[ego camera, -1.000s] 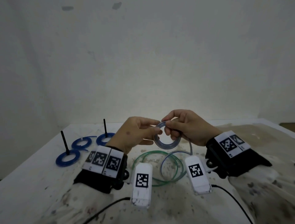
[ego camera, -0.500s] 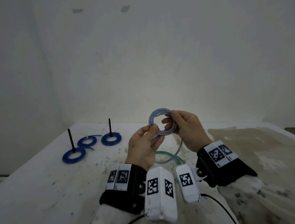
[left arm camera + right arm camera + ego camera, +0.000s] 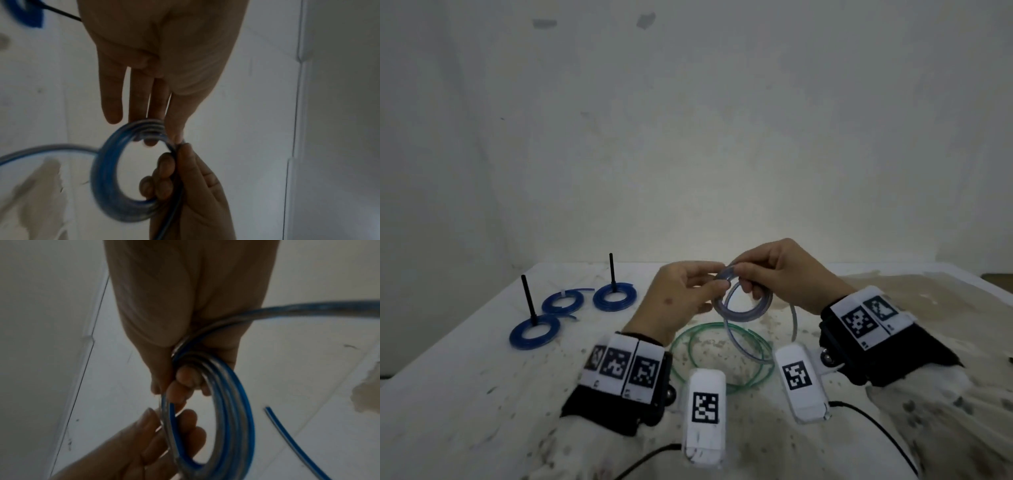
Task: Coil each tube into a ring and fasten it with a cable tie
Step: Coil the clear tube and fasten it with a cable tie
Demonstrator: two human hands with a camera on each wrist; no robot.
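Note:
A clear bluish tube, partly wound into a small coil (image 3: pixel 743 310), is held above the table between both hands. My left hand (image 3: pixel 717 282) pinches the coil's top left with thumb and fingers. The fingers of my right hand (image 3: pixel 739 277) curl through the coil and grip its top right. The tube's loose tail (image 3: pixel 793 318) hangs to the table and loops round. In the left wrist view the coil (image 3: pixel 104 178) sits at my fingertips (image 3: pixel 176 136). The right wrist view shows the coil (image 3: pixel 236 402) wrapped over my curled fingers (image 3: pixel 185 379).
A green tube (image 3: pixel 690 349) lies in a loose ring on the stained table (image 3: pixel 465 394) under the hands. At the left are three blue coiled rings (image 3: pixel 534 332), (image 3: pixel 563 301), (image 3: pixel 614 296), two with upright black cable ties (image 3: pixel 529 298). A wall (image 3: pixel 688 137) stands behind.
The coil has come down from an upright, raised position to a flatter tilt. My left hand has turned back of hand up and now pinches the coil from the top left.

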